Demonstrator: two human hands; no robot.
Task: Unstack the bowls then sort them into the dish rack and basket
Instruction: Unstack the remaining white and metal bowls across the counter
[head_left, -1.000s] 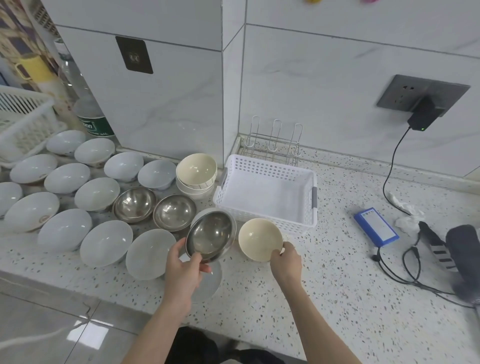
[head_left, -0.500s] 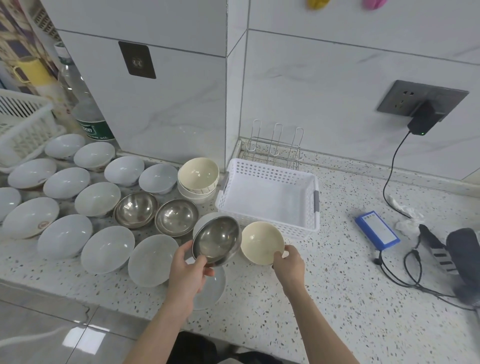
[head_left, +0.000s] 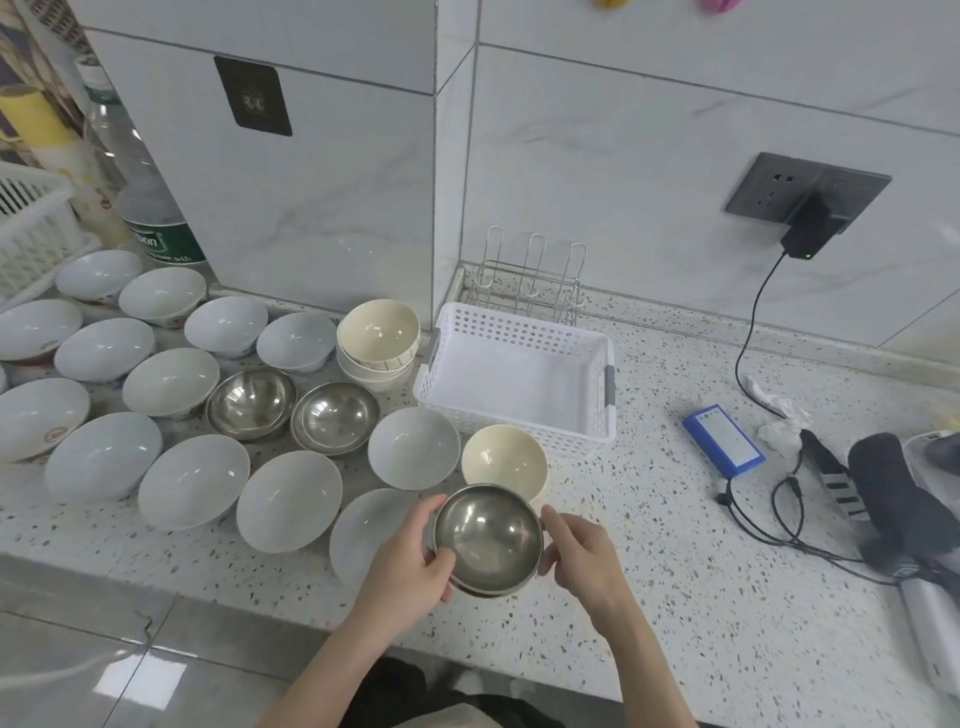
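While both hands meet at the counter's near edge, they hold 1 round steel bowl (head_left: 488, 538), smooth and mirror-bright, with what looks like a second rim nested under it. Left hand (head_left: 410, 564): thumb hooked over the bowl's left rim, fingers curled beneath, gripping. Right hand (head_left: 584, 558): fingers bent against the right rim and outer wall, grasping it there.

Just beyond the fingertips stands a matte cream bowl (head_left: 505, 461) on the speckled stone counter (head_left: 701, 597). Left of it, a glossy white bowl (head_left: 414, 448); another white bowl (head_left: 371, 530) lies partly under the left hand. Farther beyond the left hand sit 2 more steel bowls (head_left: 335, 417), side by side and touching, and a stack of cream bowls (head_left: 378, 338) with a dark stripe pattern on the wall. More white bowls spread out to the far left.

Beyond the right hand: white perforated plastic basket (head_left: 519, 371), rectangular, grey handle on its right end, nothing in it. Behind the basket, a thin wire dish rack (head_left: 530, 280) with 3 upright loops against the tiled wall.

Well right of the right hand: blue flat battery pack (head_left: 723, 440); label print too small to read. Far left, a clear bottle (head_left: 150, 208) with a green label, letters "bon" legible.
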